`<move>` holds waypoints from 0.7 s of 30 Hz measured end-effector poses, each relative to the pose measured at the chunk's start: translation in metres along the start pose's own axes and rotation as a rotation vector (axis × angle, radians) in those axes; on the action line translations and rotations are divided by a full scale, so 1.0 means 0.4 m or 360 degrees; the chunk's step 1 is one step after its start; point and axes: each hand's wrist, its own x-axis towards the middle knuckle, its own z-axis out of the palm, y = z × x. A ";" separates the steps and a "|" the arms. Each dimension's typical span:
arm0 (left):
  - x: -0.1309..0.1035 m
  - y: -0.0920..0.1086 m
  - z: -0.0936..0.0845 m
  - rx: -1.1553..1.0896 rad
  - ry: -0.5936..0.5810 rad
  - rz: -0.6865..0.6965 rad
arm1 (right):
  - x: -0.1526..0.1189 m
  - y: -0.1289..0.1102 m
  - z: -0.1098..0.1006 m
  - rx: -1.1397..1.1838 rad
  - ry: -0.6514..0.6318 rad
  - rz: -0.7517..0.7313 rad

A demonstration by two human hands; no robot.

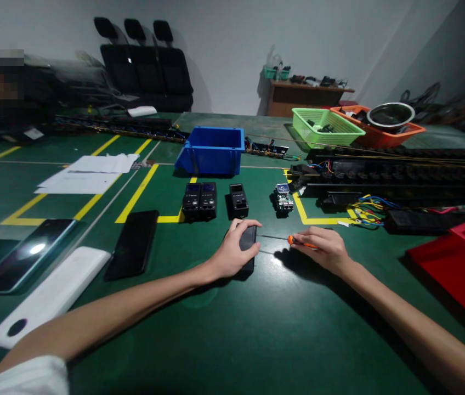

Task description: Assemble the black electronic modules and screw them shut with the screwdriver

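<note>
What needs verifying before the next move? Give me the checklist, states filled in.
1. Left hand steadying the black box: ok, fingers and thumb hold it.
2. Right hand has a grip on the screwdriver: ok, at its orange handle.
3. Screwdriver aimed at the box: ok, shaft points to its right side.
4. Tip seated: cannot tell, too small.
5. Circuit board apart from the screwdriver: ok, it lies farther back.

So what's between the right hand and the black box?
In the head view, the screwdriver: it points from the right hand toward the black box. Can't tell whether its tip touches.
</note>
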 end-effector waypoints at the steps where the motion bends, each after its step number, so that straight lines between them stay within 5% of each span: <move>1: 0.000 0.000 0.000 0.0002 0.0001 0.0001 | 0.000 -0.002 0.001 0.0008 -0.0007 0.0014; 10: -0.001 -0.001 -0.002 -0.0011 -0.0007 -0.0026 | 0.010 -0.026 -0.002 0.0079 -0.0098 0.0265; 21: 0.001 0.001 -0.001 -0.0018 -0.0025 -0.0013 | 0.049 -0.057 -0.009 0.0508 -0.0357 0.0872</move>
